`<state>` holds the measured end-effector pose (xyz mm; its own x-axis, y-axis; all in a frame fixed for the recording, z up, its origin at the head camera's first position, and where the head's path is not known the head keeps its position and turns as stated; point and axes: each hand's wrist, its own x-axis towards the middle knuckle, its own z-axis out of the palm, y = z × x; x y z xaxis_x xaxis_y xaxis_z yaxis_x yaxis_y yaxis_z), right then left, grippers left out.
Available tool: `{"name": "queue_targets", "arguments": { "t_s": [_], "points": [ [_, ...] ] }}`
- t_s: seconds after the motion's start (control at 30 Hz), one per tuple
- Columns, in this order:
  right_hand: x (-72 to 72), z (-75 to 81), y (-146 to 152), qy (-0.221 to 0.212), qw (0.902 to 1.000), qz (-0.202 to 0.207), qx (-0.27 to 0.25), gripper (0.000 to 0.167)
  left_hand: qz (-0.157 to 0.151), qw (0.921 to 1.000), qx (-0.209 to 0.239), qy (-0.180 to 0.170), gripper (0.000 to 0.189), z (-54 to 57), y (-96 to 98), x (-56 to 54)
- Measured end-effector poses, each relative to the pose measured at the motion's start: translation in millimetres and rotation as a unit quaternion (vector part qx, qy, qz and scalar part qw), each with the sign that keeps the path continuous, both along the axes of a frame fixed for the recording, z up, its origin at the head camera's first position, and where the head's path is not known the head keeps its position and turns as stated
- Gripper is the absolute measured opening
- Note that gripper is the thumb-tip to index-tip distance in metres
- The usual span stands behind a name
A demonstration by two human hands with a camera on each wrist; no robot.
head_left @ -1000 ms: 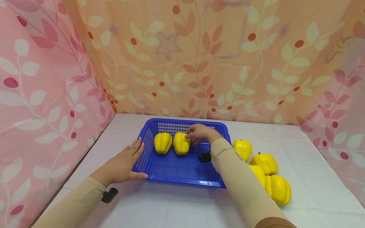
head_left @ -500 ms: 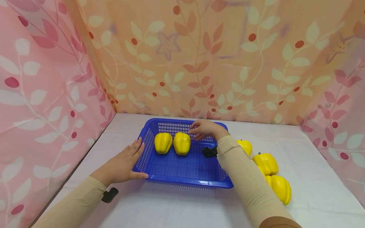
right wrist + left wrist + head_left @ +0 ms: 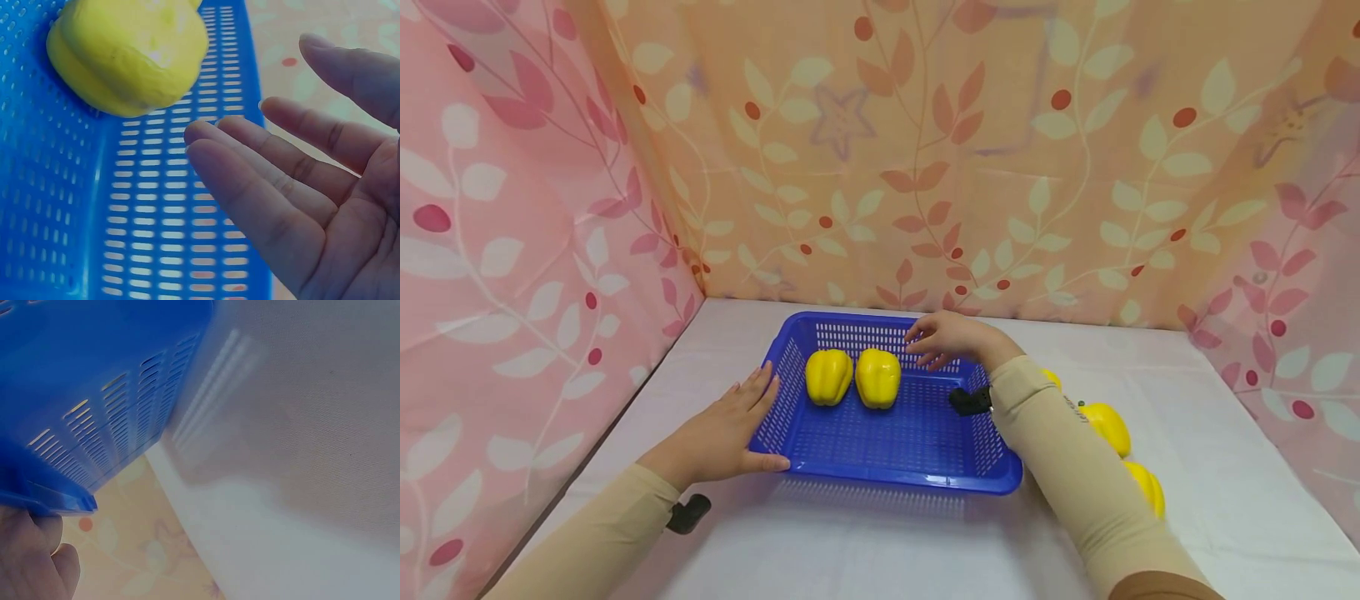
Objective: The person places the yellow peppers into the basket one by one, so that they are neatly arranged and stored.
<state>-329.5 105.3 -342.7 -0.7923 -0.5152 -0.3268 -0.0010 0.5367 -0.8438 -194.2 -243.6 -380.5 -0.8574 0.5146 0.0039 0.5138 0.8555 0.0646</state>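
Two yellow bell peppers, a left one [image 3: 829,377] and a right one [image 3: 878,379], sit side by side in a blue plastic basket [image 3: 895,478]. My left hand [image 3: 722,437] rests on the basket's left side with fingers straight, its thumb on the front rim. Part of that hand [image 3: 31,559] shows against the rim in the left wrist view. Over the basket's back right part hovers my right hand [image 3: 962,335], holding nothing, fingers loosely spread. In the right wrist view a pepper [image 3: 128,56] lies apart from the fingertips.
More yellow peppers lie on the white table right of the basket, including one at the middle [image 3: 1108,427] and one nearer [image 3: 1148,487]. My right sleeve [image 3: 1075,467] partly hides them. Patterned curtains [image 3: 880,167] stand behind and at both sides.
My right hand has drawn away from the right pepper in the basket, moving right and slightly back. My sleeve now covers more of the table peppers. The left hand stays put.
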Motion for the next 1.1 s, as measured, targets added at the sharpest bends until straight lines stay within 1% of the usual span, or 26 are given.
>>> {"name": "queue_targets", "arguments": {
  "t_s": [0.07, 0.2, 0.33, 0.5, 0.7, 0.9, 1.1],
  "points": [
    [2.3, 4.7, 3.0, 0.012, 0.9999, 0.003, 0.005, 0.04, -0.001, 1.0, 0.001, 0.001, 0.115, 0.4, 0.2, -0.1],
    [7.7, 14.3, 10.7, 0.035, 0.9993, 0.013, 0.006, 0.035, -0.002, 1.0, 0.0, 0.001, 0.114, 1.1, 0.8, -0.4],
    [11.9, 23.6, 18.7, 0.05, 0.9985, 0.02, -0.004, 0.029, -0.002, 1.0, 0.0, 0.0, 0.114, 1.8, 1.2, -0.4],
    [16.7, 33.2, 28.6, 0.065, 0.9975, 0.027, -0.003, 0.029, -0.001, 1.0, 0.001, -0.001, 0.114, 2.4, 1.2, -0.2],
    [25.3, 42.1, 41.5, 0.074, 0.9968, 0.029, 0.008, 0.032, -0.002, 1.0, 0.004, 0.001, 0.113, 2.3, 1.2, 0.3],
    [34.5, 48.6, 58.9, 0.068, 0.9972, 0.024, 0.016, 0.036, 0.0, 1.0, 0.005, -0.002, 0.113, 2.5, 1.5, 1.5],
    [43.1, 53.5, 79.4, 0.077, 0.9965, 0.017, 0.027, 0.035, 0.002, 1.0, 0.008, -0.004, 0.113, 2.0, 1.5, 1.4]
  ]
}}
